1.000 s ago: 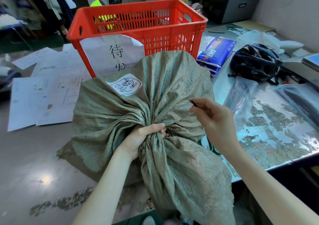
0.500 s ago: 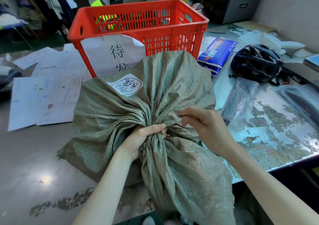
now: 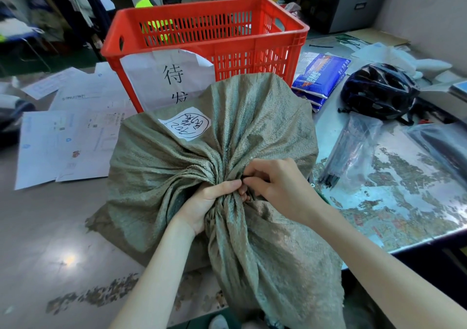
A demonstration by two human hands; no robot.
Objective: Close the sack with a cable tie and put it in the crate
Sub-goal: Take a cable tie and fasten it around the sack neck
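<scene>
One sack (image 3: 227, 151), one red crate (image 3: 209, 40), one helmet (image 3: 379, 91), two hands.

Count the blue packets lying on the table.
2: a blue packet right of the red crate, and a second packet stacked under it, only its edge showing. More may be hidden beneath.

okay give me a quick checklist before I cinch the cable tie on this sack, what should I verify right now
1. Neck of the sack gathered tight in the left hand: ok.
2. Cable tie at the neck under the right hand: ok, only a dark tip shows.
3. Tie looped fully around the neck: cannot tell, hidden by fingers.
4. Tail threaded through the head: cannot tell.
5. Red crate behind the sack, open on top: ok.
6. Spare ties in the clear bag: ok.
</scene>
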